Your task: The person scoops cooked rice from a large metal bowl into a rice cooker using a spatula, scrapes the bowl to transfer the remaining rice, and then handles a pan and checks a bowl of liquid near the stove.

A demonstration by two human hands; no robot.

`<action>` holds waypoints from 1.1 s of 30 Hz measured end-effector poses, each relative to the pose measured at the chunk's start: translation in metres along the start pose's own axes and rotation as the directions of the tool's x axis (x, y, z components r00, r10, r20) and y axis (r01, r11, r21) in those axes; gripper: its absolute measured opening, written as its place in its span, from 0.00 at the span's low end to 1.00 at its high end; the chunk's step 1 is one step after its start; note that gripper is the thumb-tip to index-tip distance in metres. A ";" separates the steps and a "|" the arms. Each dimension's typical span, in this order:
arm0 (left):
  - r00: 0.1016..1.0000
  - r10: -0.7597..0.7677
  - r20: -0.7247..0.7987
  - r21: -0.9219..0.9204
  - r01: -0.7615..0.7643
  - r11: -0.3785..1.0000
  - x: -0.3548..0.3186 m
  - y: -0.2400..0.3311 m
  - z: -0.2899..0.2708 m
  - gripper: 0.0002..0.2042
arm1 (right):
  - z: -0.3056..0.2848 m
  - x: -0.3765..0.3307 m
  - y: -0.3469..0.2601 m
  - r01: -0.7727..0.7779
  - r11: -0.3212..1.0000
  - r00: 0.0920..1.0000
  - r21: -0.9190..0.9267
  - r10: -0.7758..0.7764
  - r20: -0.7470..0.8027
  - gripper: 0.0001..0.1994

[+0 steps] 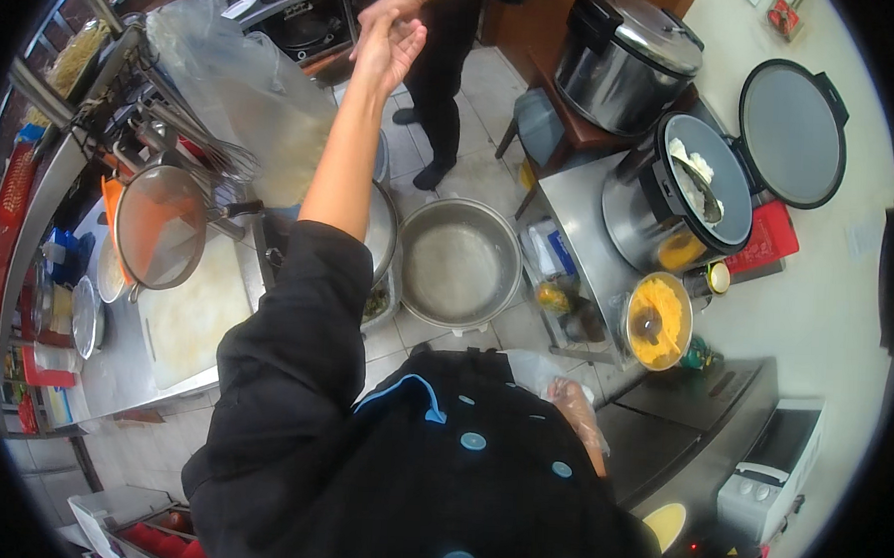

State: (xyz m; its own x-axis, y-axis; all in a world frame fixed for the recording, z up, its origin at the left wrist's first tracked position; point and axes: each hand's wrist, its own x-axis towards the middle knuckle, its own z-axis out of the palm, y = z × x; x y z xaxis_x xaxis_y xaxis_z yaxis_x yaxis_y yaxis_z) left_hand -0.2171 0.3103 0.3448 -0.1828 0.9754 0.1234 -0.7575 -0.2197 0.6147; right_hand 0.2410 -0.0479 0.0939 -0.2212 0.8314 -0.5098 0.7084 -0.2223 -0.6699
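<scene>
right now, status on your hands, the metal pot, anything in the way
Left hand open, overlapping co-worker's hand, contact unclear. Right hand in clear plastic glove. Wide metal pot untouched; co-worker's legs beyond it.

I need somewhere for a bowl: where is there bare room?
The white cutting board is largely bare between the sieve and the black sleeve. A narrow strip of the right steel table looks free left of the open cooker. Crowded: the cooker's near side, with a yellow-filled bowl and small container.
</scene>
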 end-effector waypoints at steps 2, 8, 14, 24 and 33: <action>0.995 -0.021 0.096 0.274 -0.007 0.962 -0.028 -0.017 0.016 0.20 | -0.007 0.013 -0.034 0.062 0.975 0.974 -0.213 -0.106 -0.200 0.08; 0.231 -0.949 0.213 0.886 -0.456 0.088 -0.244 -0.182 -0.036 0.58 | -0.052 0.049 -0.158 0.575 0.818 0.818 0.015 -0.574 -0.037 0.06; 0.493 -0.868 -0.057 0.740 0.605 0.295 -0.322 -0.259 -0.129 0.32 | -0.052 0.107 -0.151 0.521 0.790 0.808 0.323 -0.334 -0.485 0.06; 0.360 -0.900 -0.243 -0.565 0.702 0.434 -0.353 -0.323 -0.234 0.15 | 0.081 0.178 -0.097 0.376 0.918 0.926 -0.129 -0.377 0.017 0.23; 0.136 -0.697 -0.705 -0.289 0.842 0.456 -0.403 -0.390 -0.277 0.19 | 0.042 0.349 0.155 -0.169 0.659 0.876 0.733 0.441 -0.194 0.17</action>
State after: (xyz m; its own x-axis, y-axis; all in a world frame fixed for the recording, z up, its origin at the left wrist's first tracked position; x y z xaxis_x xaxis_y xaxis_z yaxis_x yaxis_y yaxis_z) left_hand -0.0215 -0.0018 -0.1604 0.0613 0.2721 -0.9603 -0.6802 0.7155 0.1593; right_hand 0.2456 0.1863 -0.2098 0.2487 0.7293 -0.6374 0.0131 -0.6606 -0.7506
